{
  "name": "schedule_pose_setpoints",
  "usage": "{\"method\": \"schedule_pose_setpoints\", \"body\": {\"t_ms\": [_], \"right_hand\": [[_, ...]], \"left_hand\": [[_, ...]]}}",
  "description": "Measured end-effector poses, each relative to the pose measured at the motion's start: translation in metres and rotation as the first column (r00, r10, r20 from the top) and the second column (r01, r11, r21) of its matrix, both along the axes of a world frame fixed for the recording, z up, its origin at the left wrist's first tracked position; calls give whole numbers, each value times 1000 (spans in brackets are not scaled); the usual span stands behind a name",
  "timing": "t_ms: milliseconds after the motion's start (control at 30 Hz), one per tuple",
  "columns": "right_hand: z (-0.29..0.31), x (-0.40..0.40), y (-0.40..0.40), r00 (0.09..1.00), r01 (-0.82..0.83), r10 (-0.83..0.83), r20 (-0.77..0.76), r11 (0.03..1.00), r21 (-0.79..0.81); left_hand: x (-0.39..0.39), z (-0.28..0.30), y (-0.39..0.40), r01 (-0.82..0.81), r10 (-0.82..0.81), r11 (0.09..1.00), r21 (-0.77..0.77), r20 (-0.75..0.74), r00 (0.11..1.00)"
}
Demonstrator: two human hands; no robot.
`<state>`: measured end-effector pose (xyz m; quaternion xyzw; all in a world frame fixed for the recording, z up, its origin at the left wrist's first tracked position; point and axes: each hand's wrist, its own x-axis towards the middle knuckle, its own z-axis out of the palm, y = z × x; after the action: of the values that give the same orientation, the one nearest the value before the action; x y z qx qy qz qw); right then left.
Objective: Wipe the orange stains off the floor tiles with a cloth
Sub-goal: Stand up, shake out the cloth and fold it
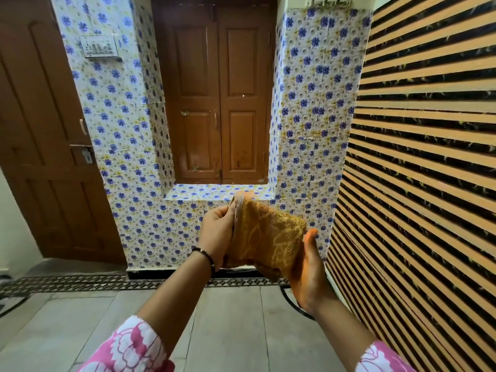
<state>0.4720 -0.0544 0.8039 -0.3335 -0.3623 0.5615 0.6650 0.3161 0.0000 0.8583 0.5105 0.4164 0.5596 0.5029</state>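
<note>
cloth (265, 232): folded, orange-stained, held in the air above the floor tiles (228, 323)
left hand (217, 232): top edge pinched
right hand (308, 275): cloth cupped from below, fingers hidden

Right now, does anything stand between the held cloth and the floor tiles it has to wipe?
Nothing visible does. Both the left hand and right hand hold the orange cloth up in the air, and the grey floor tiles below show bare. No orange stains show in this view.
</note>
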Motion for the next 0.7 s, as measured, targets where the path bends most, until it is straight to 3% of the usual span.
{"method": "schedule_pose_setpoints", "body": {"t_ms": [67, 167, 300, 400, 533, 600, 700], "right_hand": [[3, -2, -10, 994, 27, -25, 108, 999, -19], [4, -1, -16, 972, 187, -173, 159, 980, -74], [14, 2, -32, 956, 236, -225, 190, 971, -36], [20, 1, -46, 950, 245, -235, 206, 969, -25], [25, -4, -79, 962, 226, -218, 166, 974, -30], [25, -4, -99, 956, 246, -235, 175, 968, -44], [14, -9, -139, 929, 350, -331, 164, 931, -103]], "left_hand": [[-2, 1, -10, 22, -20, 998, -60, 31, 999], [-3, 3, -22, 100, -78, 972, -214, 109, 991], [-4, -4, -42, 225, -183, 932, -283, 170, 968], [-4, -10, -62, 200, -177, 957, -212, 120, 977], [-8, -21, -91, 244, -252, 965, -95, -72, 965], [-13, -28, -102, 185, -187, 982, -25, -154, 970], [-22, -32, -132, 230, -219, 971, 59, -154, 964]]}}
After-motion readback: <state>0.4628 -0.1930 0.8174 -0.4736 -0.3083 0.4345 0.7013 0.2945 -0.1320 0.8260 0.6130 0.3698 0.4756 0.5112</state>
